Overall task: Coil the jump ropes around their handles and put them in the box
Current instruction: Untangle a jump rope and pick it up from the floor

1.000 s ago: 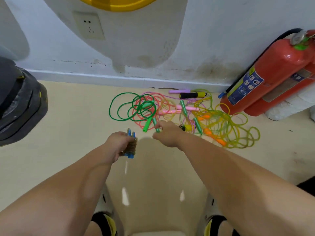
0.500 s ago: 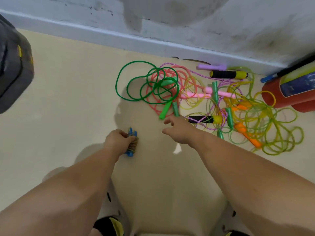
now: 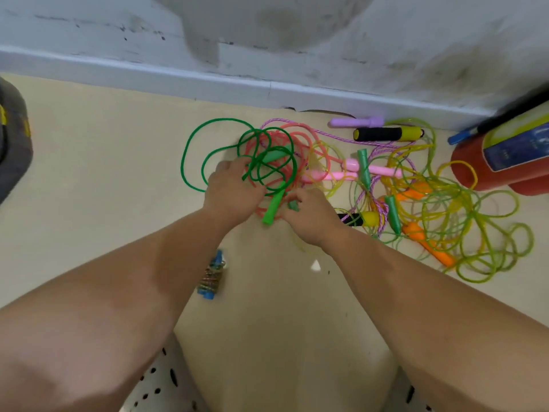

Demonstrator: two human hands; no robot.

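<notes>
On floor (image 3: 89, 179) by wall (image 3: 326, 49): tangled jump ropes (image 3: 430, 203) in green, pink, yellow and purple, handles mixed in.
Left hand (image 3: 233, 193): fingers curled round loops of green rope (image 3: 190, 150).
Right hand (image 3: 310, 217): pinching dark green handle (image 3: 293, 205).
Light green handle (image 3: 274, 205): between both hands.
Coiled rope (image 3: 211, 276): blue handles, lying released on floor beside left forearm.
Fire extinguisher (image 3: 499, 168): far right, at edge of yellow loops.

Wall (image 3: 89, 31): white, scuffed and stained, at the top.
Baseboard (image 3: 148, 74): pale strip where wall meets floor.
Floor (image 3: 89, 173): beige, smooth.
Fire extinguisher (image 3: 505, 165): red, lying at right edge.
Dark grey object (image 3: 12, 150): left edge, cut off.
</notes>
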